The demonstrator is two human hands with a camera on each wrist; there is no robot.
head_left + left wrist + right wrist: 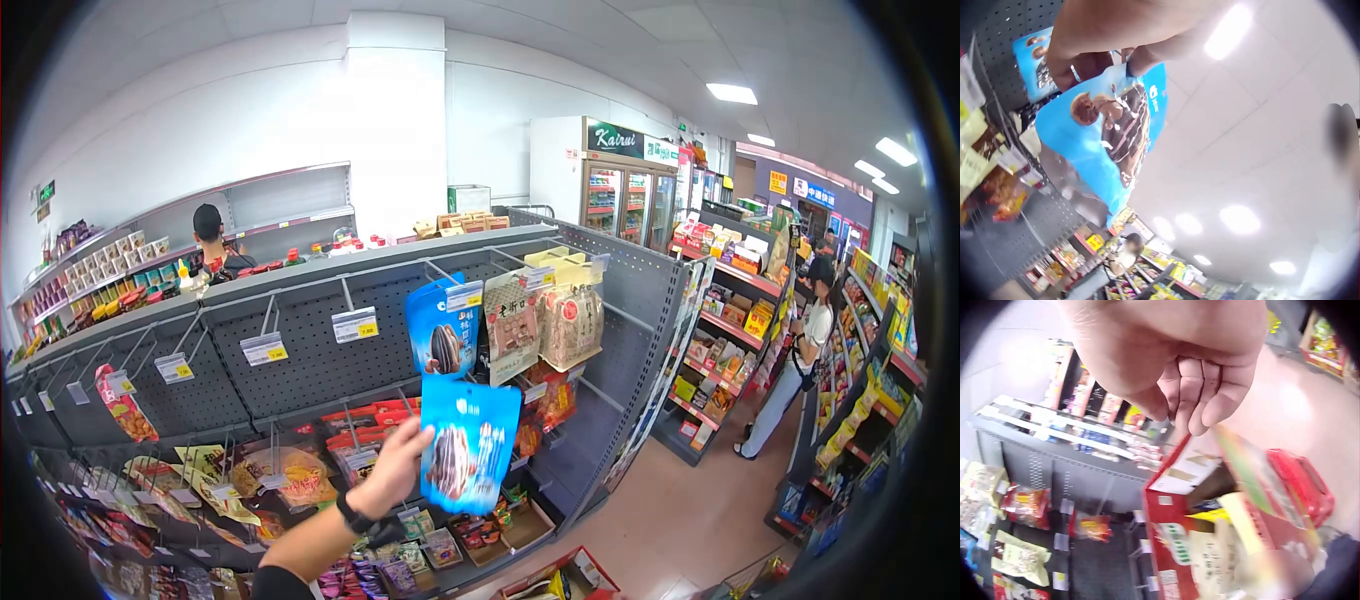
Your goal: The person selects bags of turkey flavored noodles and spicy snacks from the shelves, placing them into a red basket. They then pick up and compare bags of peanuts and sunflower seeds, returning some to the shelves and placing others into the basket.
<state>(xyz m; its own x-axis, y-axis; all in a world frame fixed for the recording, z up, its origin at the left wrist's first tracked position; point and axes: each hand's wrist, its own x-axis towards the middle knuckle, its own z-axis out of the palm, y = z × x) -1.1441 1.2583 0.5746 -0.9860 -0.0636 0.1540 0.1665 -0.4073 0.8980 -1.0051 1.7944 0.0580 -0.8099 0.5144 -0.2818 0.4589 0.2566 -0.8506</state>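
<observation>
My left hand (398, 462) pinches a blue bag of sunflower seeds (470, 445) by its edge, in front of the rack. In the left wrist view, thumb and fingers grip the top edge of that bag (1100, 125), and its printed seeds face the camera. A similar blue bag (438, 320) hangs on a hook just above. Beside it hang a pale bag (512, 325) and a clear bag with a yellow top (572, 320). In the right wrist view my right hand (1191, 381) has loosely curled fingers with nothing in them, above a red carton (1169, 550) holding packets.
The grey pegboard rack (300, 385) carries hooks with price tags and several hanging snack packs. Low on it sit open boxes of small packets (480, 545). An aisle floor (640, 500) runs to the right, where a person (800, 350) stands between shelves.
</observation>
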